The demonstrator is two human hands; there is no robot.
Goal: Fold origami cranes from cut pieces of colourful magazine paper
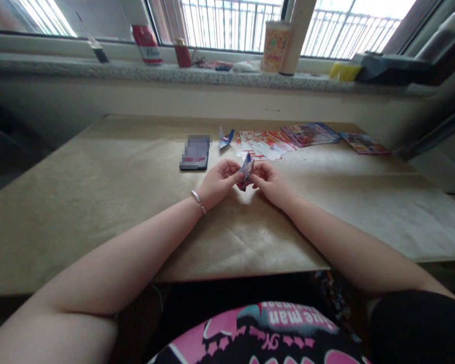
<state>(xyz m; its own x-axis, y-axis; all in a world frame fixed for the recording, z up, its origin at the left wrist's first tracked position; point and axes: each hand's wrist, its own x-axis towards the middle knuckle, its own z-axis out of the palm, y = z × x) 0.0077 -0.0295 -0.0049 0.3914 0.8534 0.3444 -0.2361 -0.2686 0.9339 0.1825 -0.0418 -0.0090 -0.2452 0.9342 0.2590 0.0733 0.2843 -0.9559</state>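
Between both hands, above the middle of the table, is a small folded paper piece [245, 173] in blue, pink and white, with pointed tips upward. My left hand [224, 181] pinches its left side, thumb in front and fingers curled. My right hand [267, 181] holds its right side between thumb and fingers. A second folded paper piece [226, 138], blue and white with raised points, stands on the table beyond my left hand. A phone [195, 152] lies to the left of it.
Red and white printed sheets [265, 143] lie beyond my right hand on the table [117, 192]. Colourful printed papers [311, 134] and another stack [365, 143] lie farther right. The windowsill [129, 71] holds a red can [146, 44], a patterned cup [275, 46] and a yellow item [344, 72].
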